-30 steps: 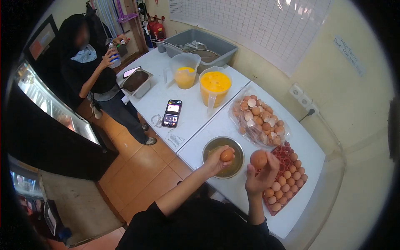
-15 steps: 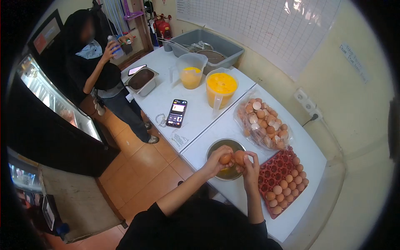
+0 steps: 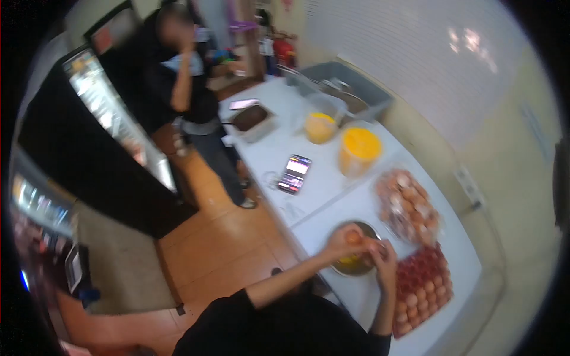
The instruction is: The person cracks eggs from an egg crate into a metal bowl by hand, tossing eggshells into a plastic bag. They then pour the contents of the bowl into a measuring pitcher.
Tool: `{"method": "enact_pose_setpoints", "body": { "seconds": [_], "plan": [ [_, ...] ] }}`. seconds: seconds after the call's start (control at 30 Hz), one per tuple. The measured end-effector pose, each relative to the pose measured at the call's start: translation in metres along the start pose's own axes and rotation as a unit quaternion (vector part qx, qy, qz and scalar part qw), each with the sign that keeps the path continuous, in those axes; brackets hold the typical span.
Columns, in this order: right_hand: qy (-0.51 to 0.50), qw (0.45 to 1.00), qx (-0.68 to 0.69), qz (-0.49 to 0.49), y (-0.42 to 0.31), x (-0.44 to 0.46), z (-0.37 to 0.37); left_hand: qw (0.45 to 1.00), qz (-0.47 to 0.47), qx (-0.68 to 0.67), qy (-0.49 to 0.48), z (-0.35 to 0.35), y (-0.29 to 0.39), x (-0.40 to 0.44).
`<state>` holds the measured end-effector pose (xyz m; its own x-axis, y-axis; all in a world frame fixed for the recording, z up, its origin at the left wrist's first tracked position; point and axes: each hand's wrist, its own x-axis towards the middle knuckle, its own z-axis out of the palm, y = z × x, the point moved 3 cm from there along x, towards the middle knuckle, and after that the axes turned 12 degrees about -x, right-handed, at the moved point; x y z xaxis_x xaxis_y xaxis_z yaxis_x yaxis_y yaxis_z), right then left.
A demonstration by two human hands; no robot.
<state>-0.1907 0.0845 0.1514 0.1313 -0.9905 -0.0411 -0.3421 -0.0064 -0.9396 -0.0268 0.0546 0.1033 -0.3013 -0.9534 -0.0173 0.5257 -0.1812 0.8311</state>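
Softly blurred, rounded brown egg (image 3: 353, 237)

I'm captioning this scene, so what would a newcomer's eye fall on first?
Probably the vivid yellow liquid in the larger clear jug, on the white table beyond the heap of eggshells. Next might come the red tray, partly filled with eggs, at the table's near right. Then the left hand, holding an egg over the metal bowl.
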Motion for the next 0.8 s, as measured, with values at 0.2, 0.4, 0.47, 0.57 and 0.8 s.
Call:
{"method": "enact_pose_setpoints", "body": {
  "seconds": [0.2, 0.4, 0.47, 0.57, 0.8],
  "plan": [
    [-0.035, 0.999, -0.003, -0.002, 0.026, 0.005, -0.01, 0.973, 0.095, 0.207, 0.032, -0.009, -0.013, 0.006],
    [-0.016, 0.971, -0.234, -0.04, 0.009, 0.004, -0.008, 0.954, 0.104, 0.269, 0.086, -0.008, -0.02, 0.004],
    [-0.027, 0.966, -0.249, -0.07, 0.008, 0.006, -0.004, 0.959, 0.103, 0.245, 0.094, -0.013, -0.034, 0.011],
    [-0.016, 0.962, -0.254, -0.097, 0.004, 0.008, 0.002, 0.963, 0.148, 0.217, 0.06, -0.026, -0.049, 0.017],
    [0.003, 0.956, -0.263, -0.128, -0.02, 0.013, 0.018, 0.945, 0.198, 0.254, 0.062, -0.021, -0.018, 0.009]
  ]
}}
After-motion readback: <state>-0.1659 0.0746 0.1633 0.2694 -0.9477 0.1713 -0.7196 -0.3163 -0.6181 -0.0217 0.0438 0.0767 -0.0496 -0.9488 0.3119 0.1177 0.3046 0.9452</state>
